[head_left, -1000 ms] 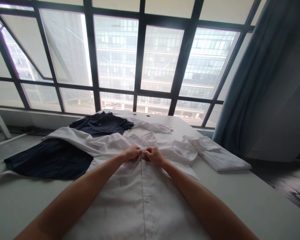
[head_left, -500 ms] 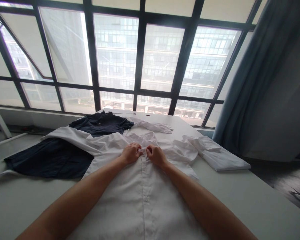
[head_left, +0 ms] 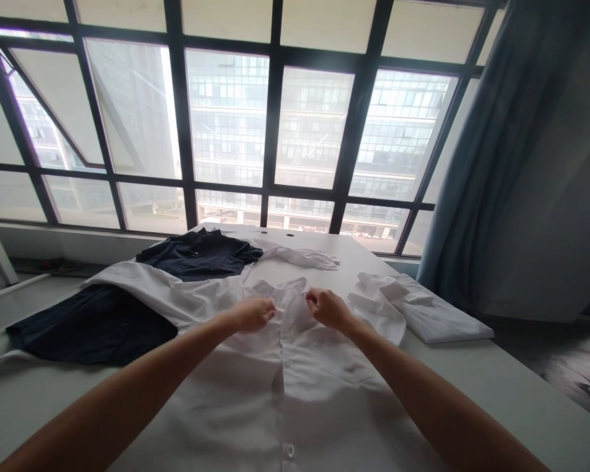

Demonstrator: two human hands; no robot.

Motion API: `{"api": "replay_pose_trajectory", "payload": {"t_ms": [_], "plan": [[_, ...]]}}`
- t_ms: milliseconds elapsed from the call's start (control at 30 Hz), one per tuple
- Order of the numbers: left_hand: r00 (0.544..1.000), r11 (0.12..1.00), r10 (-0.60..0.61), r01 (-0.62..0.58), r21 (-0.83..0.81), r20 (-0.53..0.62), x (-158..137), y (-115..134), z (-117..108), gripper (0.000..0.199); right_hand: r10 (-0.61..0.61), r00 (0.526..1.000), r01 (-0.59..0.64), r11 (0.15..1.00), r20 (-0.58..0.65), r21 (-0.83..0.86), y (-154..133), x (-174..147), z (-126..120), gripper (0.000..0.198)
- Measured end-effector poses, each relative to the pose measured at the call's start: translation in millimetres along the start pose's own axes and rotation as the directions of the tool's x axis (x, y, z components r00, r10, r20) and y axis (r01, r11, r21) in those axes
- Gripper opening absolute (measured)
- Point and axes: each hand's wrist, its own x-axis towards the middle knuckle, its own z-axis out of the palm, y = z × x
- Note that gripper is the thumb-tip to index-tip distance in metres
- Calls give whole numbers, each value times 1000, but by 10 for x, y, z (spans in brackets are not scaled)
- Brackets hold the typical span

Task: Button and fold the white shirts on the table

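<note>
A white button-up shirt (head_left: 246, 387) lies front up, with its button placket running down the middle toward me. My left hand (head_left: 254, 314) is closed on the cloth left of the placket, just below the collar. To the right, my right hand (head_left: 324, 307) pinches the other front edge near the collar, fingers curled. A gap separates the two hands, and the cloth between them is lifted and creased. One button shows low on the placket. My fingers partly hide what each pinches.
Dark navy garments (head_left: 98, 324) lie at the left, partly under a white sleeve, and a navy shirt (head_left: 201, 252) lies farther back. A folded white garment (head_left: 437, 314) rests at the right on the white table (head_left: 516, 406). Windows and a blue curtain (head_left: 476, 196) stand beyond.
My hands, close together at the placket before, have moved apart, the right one up and to the right. The shirt's upper front has lifted and creased.
</note>
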Motion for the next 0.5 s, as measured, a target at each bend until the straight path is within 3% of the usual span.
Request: {"api": "replay_pose_trajectory", "payload": {"t_ms": [67,167,267,333,433,500], "plan": [[989,998,-42,46,29,-145,90,13,-99,32,4,992,-5,1000,-130,-9,66,56,-23,20],[962,985,-2,50,167,-273,285,49,-149,32,-42,987,34,998,-156,-53,60,163,10,32],[972,957,34,35,287,-231,491,64,-98,41,-101,983,79,987,-155,-140,-37,292,33,43],[981,945,25,39,324,-191,601,45,-55,38,-164,977,134,969,-136,-208,-98,383,14,33],[984,954,-18,71,291,-179,689,-11,-41,23,-270,960,242,933,-74,-268,-150,492,-43,15],[978,974,-56,98,204,-203,694,-40,-66,20,-310,949,289,928,-53,-236,-184,529,-66,15]]}}
